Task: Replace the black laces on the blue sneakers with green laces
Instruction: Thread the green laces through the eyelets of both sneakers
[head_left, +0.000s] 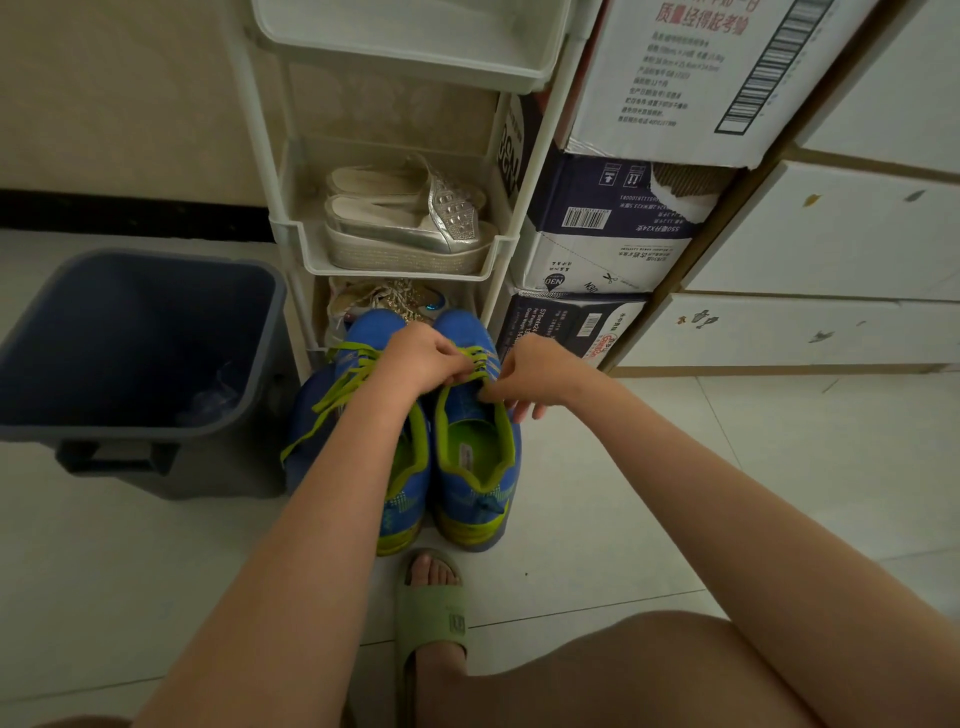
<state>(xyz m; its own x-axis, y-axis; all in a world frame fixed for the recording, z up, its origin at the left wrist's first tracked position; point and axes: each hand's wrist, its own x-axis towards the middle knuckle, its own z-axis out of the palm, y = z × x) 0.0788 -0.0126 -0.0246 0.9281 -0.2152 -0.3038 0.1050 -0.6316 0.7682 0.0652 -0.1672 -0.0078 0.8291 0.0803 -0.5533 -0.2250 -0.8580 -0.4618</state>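
Two blue sneakers with green trim stand side by side on the floor, toes away from me. The right sneaker (475, 467) has a green lace (480, 361) threaded across its eyelets. My left hand (423, 358) pinches that lace over the tongue. My right hand (530, 376) pinches the lace's other end at the shoe's right side. The left sneaker (402, 499) lies partly under my left forearm; its green lace (337, 387) trails loose to the left. No black lace is in sight.
A dark blue bin (135, 353) stands left of the shoes. A white shoe rack (400, 249) with silver sandals (410, 223) rises just behind them. Stacked cardboard boxes (613, 234) and white drawers (831, 234) are at right. My foot in a green slipper (434, 608) is near the heels.
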